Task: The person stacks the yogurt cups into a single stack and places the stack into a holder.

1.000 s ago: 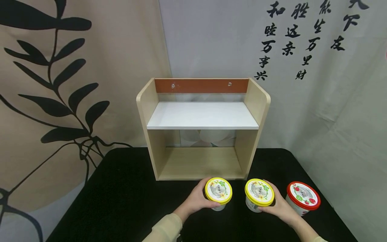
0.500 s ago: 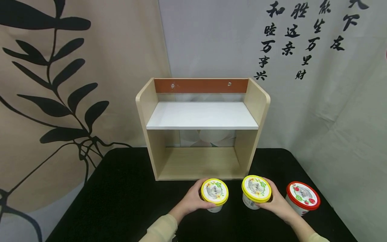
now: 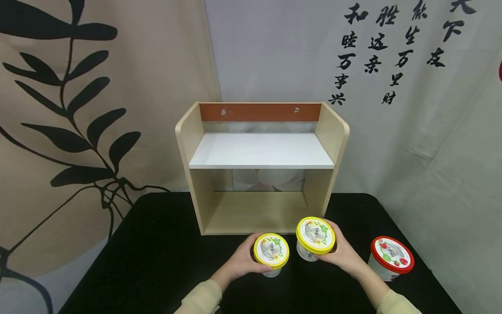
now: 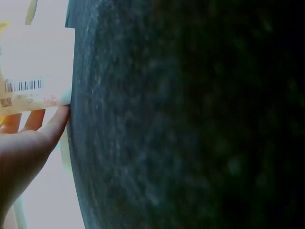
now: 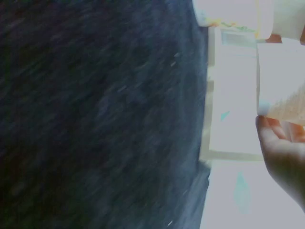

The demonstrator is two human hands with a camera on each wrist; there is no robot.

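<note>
My left hand [image 3: 240, 261] grips a round white tub with a yellow lid [image 3: 271, 250] from its left side. In the left wrist view that tub's white wall [image 4: 38, 57] shows a barcode, with fingers curled beneath and behind it. A second yellow-lidded tub [image 3: 315, 234] is held by my right hand [image 3: 340, 250], which wraps it from the right. It looks lifted a little, in front of the shelf's lower right corner. In the right wrist view the held tub [image 5: 281, 78] appears at the right edge, overexposed. The two tubs stand close together, a small gap between them.
A white tub with a red lid [image 3: 392, 258] stands on the black table [image 3: 157, 261], to the right of my right forearm. Behind the hands is a small wooden shelf unit [image 3: 259, 213] with a white middle board [image 3: 262, 150]. A printed cloth [image 3: 431, 144] hangs behind.
The right hand has carried its yellow-lidded tub leftward and farther back, closing in on the other one. The left hand has shifted slightly left with its tub. The red-lidded tub stays put.
</note>
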